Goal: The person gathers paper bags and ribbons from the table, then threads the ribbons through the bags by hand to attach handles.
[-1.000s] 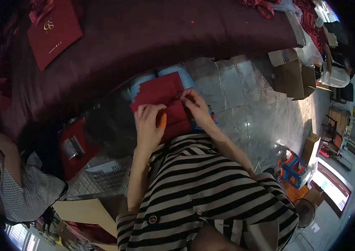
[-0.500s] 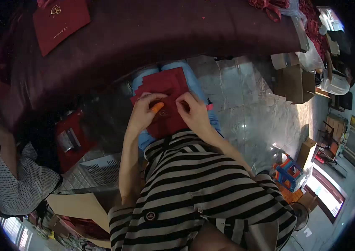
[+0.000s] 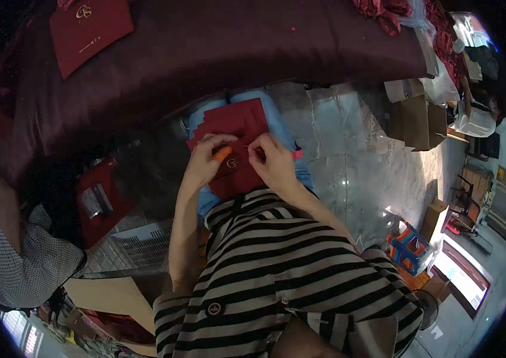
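A stack of dark red paper bags lies across my lap, fanned out toward the far end, with a gold logo on the top one. My left hand, an orange cover on its thumb, curls over the left side of the top bag and grips it. Facing it from the right, my right hand has its thumb and index finger pinched together just above the bag. Something small and thin seems to be at those fingertips, too fine to make out.
A table with a dark red cloth stands ahead, bearing another red bag. Cardboard boxes are at the right. On the left are a plastic crate, an open carton and another person's arm.
My right hand has shifted slightly left toward my left hand, its fingers drawing together. The gold logo shows more clearly. My left hand stays nearly still.
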`<control>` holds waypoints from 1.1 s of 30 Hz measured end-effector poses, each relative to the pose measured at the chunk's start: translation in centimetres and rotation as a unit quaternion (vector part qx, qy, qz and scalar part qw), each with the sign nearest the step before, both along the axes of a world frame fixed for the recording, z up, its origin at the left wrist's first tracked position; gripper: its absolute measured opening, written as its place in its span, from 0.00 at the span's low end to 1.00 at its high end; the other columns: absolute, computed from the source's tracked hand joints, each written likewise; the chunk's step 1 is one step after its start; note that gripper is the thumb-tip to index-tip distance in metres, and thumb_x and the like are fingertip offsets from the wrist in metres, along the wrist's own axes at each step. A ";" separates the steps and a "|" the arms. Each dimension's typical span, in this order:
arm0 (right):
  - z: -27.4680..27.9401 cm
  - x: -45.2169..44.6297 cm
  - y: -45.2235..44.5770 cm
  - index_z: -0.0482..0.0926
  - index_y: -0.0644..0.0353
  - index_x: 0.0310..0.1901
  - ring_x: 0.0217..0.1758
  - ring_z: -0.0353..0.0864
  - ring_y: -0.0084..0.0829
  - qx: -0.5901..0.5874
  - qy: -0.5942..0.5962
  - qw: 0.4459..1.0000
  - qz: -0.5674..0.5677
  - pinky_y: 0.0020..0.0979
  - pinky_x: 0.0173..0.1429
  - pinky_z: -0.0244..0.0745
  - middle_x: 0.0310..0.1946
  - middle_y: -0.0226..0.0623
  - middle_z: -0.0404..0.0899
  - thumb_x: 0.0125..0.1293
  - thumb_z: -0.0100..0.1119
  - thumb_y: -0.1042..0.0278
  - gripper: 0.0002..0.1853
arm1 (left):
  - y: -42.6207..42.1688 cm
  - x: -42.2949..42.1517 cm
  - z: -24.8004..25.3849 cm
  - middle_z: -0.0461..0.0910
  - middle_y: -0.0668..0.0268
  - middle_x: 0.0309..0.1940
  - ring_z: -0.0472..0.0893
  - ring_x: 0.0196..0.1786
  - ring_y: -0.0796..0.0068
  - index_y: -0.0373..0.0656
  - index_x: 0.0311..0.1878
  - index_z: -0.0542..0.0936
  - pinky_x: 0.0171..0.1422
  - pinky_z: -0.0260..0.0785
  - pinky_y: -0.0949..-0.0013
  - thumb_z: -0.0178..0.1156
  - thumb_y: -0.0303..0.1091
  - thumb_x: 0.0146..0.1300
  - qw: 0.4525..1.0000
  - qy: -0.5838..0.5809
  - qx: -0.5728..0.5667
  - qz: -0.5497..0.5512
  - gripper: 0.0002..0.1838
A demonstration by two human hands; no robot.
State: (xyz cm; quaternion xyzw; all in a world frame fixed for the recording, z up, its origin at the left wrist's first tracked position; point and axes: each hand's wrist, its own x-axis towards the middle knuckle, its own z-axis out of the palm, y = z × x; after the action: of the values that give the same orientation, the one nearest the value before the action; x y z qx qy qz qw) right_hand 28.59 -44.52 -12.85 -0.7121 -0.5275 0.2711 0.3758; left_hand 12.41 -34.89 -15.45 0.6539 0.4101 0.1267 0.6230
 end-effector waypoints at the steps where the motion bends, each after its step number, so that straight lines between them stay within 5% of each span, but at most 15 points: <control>1: 0.1 0.0 0.0 0.73 0.64 0.35 0.29 0.79 0.37 0.000 0.000 1.000 0.000 0.32 0.32 0.73 0.31 0.41 0.76 0.54 0.60 0.82 0.08 | 0.0 0.0 0.1 0.77 0.57 0.46 0.78 0.50 0.63 0.42 0.51 0.81 0.54 0.70 0.64 0.57 0.23 0.61 1.000 0.000 0.000 0.000 0.15; 10: -0.5 0.0 -0.1 0.70 0.60 0.37 0.28 0.77 0.44 0.027 -0.017 0.999 0.023 0.39 0.26 0.71 0.33 0.42 0.75 0.55 0.60 0.77 0.10 | -0.1 0.4 2.0 0.78 0.57 0.43 0.77 0.50 0.62 0.44 0.52 0.81 0.55 0.68 0.65 0.58 0.22 0.58 1.000 0.021 0.017 -0.005 0.17; 15: 0.6 -0.9 0.5 0.72 0.60 0.32 0.29 0.78 0.44 0.043 -0.162 0.986 0.001 0.39 0.29 0.73 0.29 0.40 0.75 0.51 0.61 0.78 0.08 | -1.5 1.1 3.4 0.80 0.54 0.43 0.77 0.49 0.56 0.43 0.51 0.81 0.56 0.67 0.62 0.58 0.22 0.55 0.995 0.035 0.088 0.025 0.18; 19: 0.7 -0.5 0.9 0.71 0.58 0.32 0.28 0.78 0.44 0.002 -0.079 0.997 -0.004 0.40 0.29 0.73 0.29 0.40 0.75 0.51 0.61 0.77 0.09 | -2.2 1.6 3.6 0.82 0.54 0.43 0.78 0.48 0.54 0.42 0.49 0.81 0.55 0.67 0.60 0.57 0.21 0.55 0.986 0.047 0.155 0.044 0.17; 25: 2.3 -0.7 1.4 0.72 0.60 0.35 0.30 0.79 0.45 -0.047 -0.215 0.975 0.031 0.41 0.31 0.74 0.30 0.41 0.76 0.54 0.60 0.76 0.08 | -3.4 2.4 5.6 0.80 0.50 0.47 0.78 0.49 0.50 0.37 0.52 0.79 0.57 0.68 0.55 0.56 0.20 0.58 0.969 0.111 0.222 0.011 0.17; 28: 1.1 0.7 1.2 0.71 0.59 0.42 0.34 0.81 0.46 -0.009 -0.006 0.998 0.057 0.42 0.35 0.76 0.35 0.45 0.79 0.58 0.61 0.74 0.11 | -3.0 1.8 4.8 0.80 0.51 0.46 0.78 0.49 0.51 0.37 0.52 0.79 0.60 0.66 0.54 0.57 0.22 0.59 0.988 0.096 0.118 0.038 0.16; 30: 2.3 2.1 1.2 0.72 0.60 0.44 0.36 0.82 0.46 -0.082 0.096 0.989 0.073 0.41 0.38 0.76 0.33 0.46 0.80 0.58 0.63 0.74 0.13 | -2.9 1.6 4.9 0.81 0.52 0.46 0.78 0.48 0.51 0.37 0.52 0.79 0.58 0.67 0.54 0.57 0.23 0.60 0.984 0.071 0.163 0.019 0.16; 33: 3.0 3.9 1.6 0.73 0.61 0.44 0.36 0.82 0.47 -0.090 0.070 0.984 0.139 0.40 0.38 0.76 0.32 0.47 0.81 0.58 0.63 0.75 0.13 | -3.3 2.1 5.9 0.81 0.52 0.44 0.80 0.46 0.54 0.38 0.51 0.80 0.52 0.71 0.56 0.57 0.25 0.61 0.976 0.048 0.210 -0.024 0.15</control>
State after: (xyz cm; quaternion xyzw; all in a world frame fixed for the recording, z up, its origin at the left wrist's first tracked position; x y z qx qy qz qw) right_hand 32.53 -42.90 -9.88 -0.6416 -0.5675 0.4163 0.3050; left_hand 14.51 -38.18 -9.56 0.7855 0.3876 0.1636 0.4540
